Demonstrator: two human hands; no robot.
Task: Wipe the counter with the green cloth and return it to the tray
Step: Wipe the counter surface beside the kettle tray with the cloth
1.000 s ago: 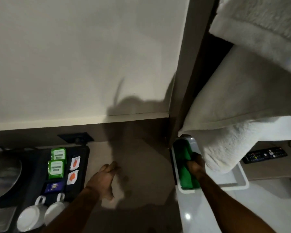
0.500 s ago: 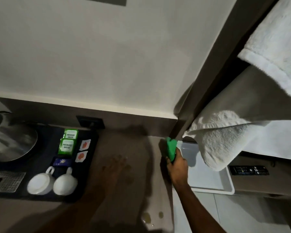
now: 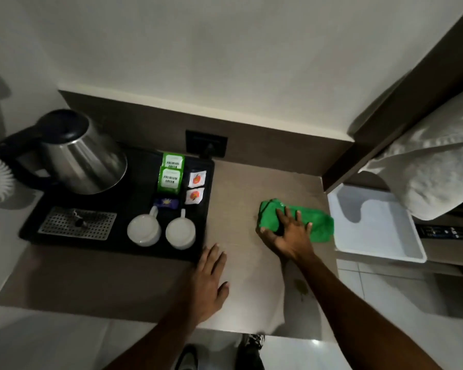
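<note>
Green cloth (image 3: 300, 222) has left the white tray (image 3: 380, 259); we press it flat on the bench (image 3: 238, 198), right hand (image 3: 288, 233) fingers spread, left hand (image 3: 209, 281) released. Wiping begins.

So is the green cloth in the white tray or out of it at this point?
Out. The green cloth lies on the counter under the flat right hand; the white tray beside it holds nothing.

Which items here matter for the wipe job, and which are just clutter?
In the job:
- green cloth, flat under the right hand
- counter, stain near its front edge
- white tray, empty
- left hand, flat on the counter

Lying about:
- kettle
- two cups
- tea sachets
- black tray
- towel
- remote
</note>
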